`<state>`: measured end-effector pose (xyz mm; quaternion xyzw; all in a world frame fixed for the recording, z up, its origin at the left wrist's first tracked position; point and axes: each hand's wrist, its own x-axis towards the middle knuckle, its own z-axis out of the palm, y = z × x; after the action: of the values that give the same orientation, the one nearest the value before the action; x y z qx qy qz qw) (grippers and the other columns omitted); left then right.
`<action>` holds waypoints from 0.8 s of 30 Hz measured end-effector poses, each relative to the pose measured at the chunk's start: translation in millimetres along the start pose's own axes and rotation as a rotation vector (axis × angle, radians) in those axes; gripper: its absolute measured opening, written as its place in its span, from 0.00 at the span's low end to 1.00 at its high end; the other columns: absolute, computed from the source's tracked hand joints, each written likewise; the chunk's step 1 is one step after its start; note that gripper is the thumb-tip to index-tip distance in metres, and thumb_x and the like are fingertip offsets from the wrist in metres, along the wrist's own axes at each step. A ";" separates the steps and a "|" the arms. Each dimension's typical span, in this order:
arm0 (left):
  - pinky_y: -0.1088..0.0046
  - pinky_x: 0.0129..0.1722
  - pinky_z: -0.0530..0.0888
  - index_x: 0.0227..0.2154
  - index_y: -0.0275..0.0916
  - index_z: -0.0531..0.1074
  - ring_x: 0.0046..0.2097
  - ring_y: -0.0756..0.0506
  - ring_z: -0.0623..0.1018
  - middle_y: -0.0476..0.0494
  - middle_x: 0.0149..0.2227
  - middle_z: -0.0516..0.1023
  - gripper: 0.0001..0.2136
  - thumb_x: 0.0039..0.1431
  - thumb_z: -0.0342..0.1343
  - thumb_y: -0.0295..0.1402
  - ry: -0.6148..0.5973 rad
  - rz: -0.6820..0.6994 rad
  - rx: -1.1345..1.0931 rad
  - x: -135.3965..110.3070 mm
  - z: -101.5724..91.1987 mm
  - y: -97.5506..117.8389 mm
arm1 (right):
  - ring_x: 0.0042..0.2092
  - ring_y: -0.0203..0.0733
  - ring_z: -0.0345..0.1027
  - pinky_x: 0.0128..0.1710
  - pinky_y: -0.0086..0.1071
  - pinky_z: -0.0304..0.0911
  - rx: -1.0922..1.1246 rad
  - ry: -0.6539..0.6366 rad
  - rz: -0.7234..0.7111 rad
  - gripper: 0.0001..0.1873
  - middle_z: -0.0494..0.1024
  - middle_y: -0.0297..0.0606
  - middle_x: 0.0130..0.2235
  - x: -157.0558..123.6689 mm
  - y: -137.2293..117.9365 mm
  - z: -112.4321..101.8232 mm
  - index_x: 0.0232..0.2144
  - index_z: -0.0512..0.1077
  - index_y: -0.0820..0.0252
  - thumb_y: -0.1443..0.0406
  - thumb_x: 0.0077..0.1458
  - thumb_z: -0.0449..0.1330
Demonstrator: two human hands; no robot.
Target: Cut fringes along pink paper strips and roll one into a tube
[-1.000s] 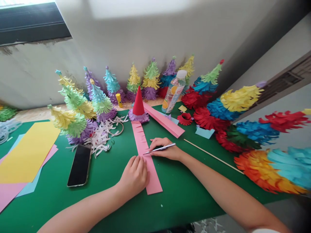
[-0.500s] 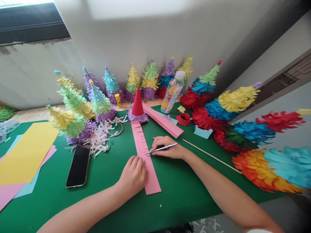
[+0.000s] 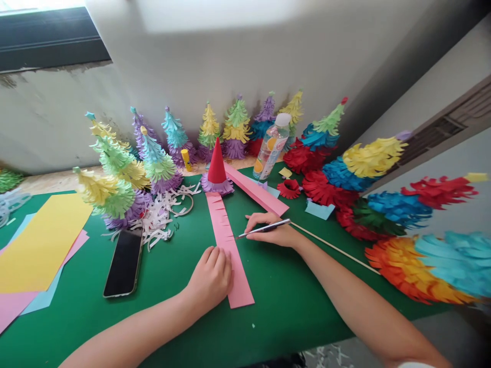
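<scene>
A pink paper strip (image 3: 238,276) lies lengthwise on the green table, with several short slits along its right edge. My left hand (image 3: 211,273) rests on the strip's left side, fingers curled together and pressing it down. Between the fingertips of my right hand (image 3: 270,229) is a slim, pen-shaped craft knife (image 3: 264,229), its tip at the strip's right edge beside the lowest slit. At the strip's far end stands a red paper cone (image 3: 217,166) with a fringed purple band (image 3: 218,186) around its base.
Fringed paper trees (image 3: 237,125) line the back and right. A phone (image 3: 123,263), paper shreds (image 3: 157,217) and yellow sheets (image 3: 46,240) lie left. A bottle (image 3: 270,148), folded pink strip (image 3: 255,189) and thin stick (image 3: 337,249) are beyond my right hand.
My right hand has shifted slightly right and up, drawing the knife tip from inside the strip to its right edge. My left hand stays in place.
</scene>
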<state>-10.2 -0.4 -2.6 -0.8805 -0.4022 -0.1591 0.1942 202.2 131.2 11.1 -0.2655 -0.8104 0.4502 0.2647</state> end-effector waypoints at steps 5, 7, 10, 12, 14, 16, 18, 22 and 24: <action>0.58 0.45 0.70 0.43 0.24 0.72 0.40 0.39 0.75 0.29 0.38 0.76 0.14 0.58 0.48 0.26 -0.010 -0.006 -0.001 -1.5 2.1 0.6 | 0.35 0.38 0.73 0.56 0.45 0.61 0.028 0.027 -0.032 0.06 0.80 0.34 0.31 3.1 -2.4 9.1 0.30 0.77 0.58 0.63 0.49 0.65; 0.58 0.45 0.70 0.43 0.24 0.72 0.41 0.38 0.75 0.29 0.38 0.76 0.14 0.58 0.48 0.27 -0.014 -0.006 -0.004 -1.9 2.4 0.7 | 0.35 0.38 0.73 0.56 0.46 0.61 -0.001 -0.001 -0.037 0.05 0.80 0.35 0.31 3.3 -2.8 11.8 0.30 0.77 0.58 0.63 0.49 0.65; 0.57 0.45 0.69 0.43 0.23 0.71 0.41 0.38 0.75 0.28 0.38 0.76 0.14 0.58 0.48 0.26 -0.011 0.000 -0.011 -1.8 2.1 0.4 | 0.35 0.38 0.73 0.56 0.47 0.61 -0.039 -0.026 -0.033 0.05 0.80 0.35 0.31 3.2 -2.2 14.4 0.29 0.77 0.58 0.63 0.50 0.65; 0.58 0.45 0.69 0.43 0.22 0.72 0.40 0.38 0.75 0.28 0.37 0.76 0.14 0.58 0.48 0.27 -0.005 0.000 -0.017 -1.4 1.7 0.1 | 0.36 0.38 0.73 0.56 0.47 0.61 -0.053 -0.022 -0.027 0.05 0.80 0.35 0.31 3.3 -1.7 15.8 0.29 0.77 0.58 0.63 0.50 0.65; 0.58 0.45 0.70 0.42 0.23 0.72 0.40 0.39 0.75 0.29 0.36 0.76 0.14 0.59 0.47 0.27 -0.002 -0.005 -0.022 -0.7 1.2 -0.1 | 0.36 0.38 0.74 0.56 0.47 0.61 -0.057 -0.022 -0.025 0.05 0.81 0.35 0.31 3.7 -1.6 17.6 0.30 0.77 0.58 0.62 0.50 0.65; 0.58 0.44 0.70 0.42 0.23 0.72 0.40 0.39 0.75 0.30 0.36 0.76 0.14 0.59 0.47 0.27 0.004 -0.009 -0.023 0.2 0.8 -0.3 | 0.36 0.38 0.74 0.56 0.47 0.60 -0.058 -0.029 -0.030 0.05 0.81 0.35 0.32 4.3 -2.0 19.9 0.31 0.77 0.58 0.62 0.50 0.65; 0.58 0.44 0.70 0.41 0.23 0.72 0.39 0.39 0.75 0.29 0.36 0.76 0.14 0.58 0.47 0.27 0.014 -0.008 -0.021 0.9 0.5 -0.4 | 0.36 0.39 0.74 0.57 0.48 0.59 -0.061 -0.034 -0.036 0.05 0.81 0.34 0.33 4.9 -2.7 22.1 0.31 0.77 0.57 0.62 0.50 0.65; 0.58 0.43 0.71 0.41 0.23 0.72 0.39 0.39 0.75 0.29 0.36 0.76 0.14 0.58 0.48 0.27 0.022 -0.008 -0.019 1.2 0.4 -0.6 | 0.36 0.39 0.74 0.56 0.48 0.60 -0.057 -0.024 -0.039 0.05 0.81 0.34 0.33 5.4 -3.7 22.9 0.31 0.77 0.57 0.62 0.50 0.65; 0.58 0.44 0.71 0.41 0.23 0.73 0.39 0.39 0.75 0.29 0.36 0.76 0.14 0.58 0.48 0.27 0.020 -0.011 -0.018 0.6 0.8 -0.5 | 0.36 0.39 0.74 0.55 0.47 0.62 -0.028 0.015 -0.033 0.05 0.81 0.34 0.32 5.1 -4.1 21.7 0.30 0.77 0.57 0.62 0.50 0.65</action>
<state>-10.1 0.6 -2.9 -0.8784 -0.4035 -0.1727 0.1895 183.3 119.9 5.7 -0.2592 -0.8189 0.4324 0.2743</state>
